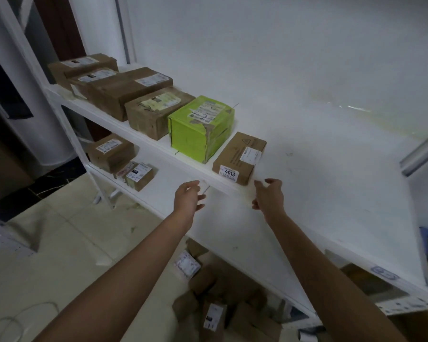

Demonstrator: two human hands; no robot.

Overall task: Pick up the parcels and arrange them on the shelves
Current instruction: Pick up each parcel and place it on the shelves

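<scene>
Head view, looking down along white shelving. A row of parcels is sitting on the upper shelf (307,181): brown cartons (129,90) at the far left, then a green box (198,129), then a small brown box (237,159) numbered 4013, nearest and right at the shelf's front edge. Both arms are pointing toward it. The left grip (189,197) is hovering open with relaxed fingers, near and to the left of the box, holding nothing. The right grip (268,195) is hanging open too, empty, just beside the box's near right corner; whether a fingertip is touching the shelf edge cannot be told. More parcels are lying on the lower shelf (220,230), and a heap of parcels (208,292) is waiting on the floor (84,230) below. The small box is looking like stiff, light cardboard, so pressing a palm against each long side should be lifting it steadily, though taped faces may be slick.
</scene>
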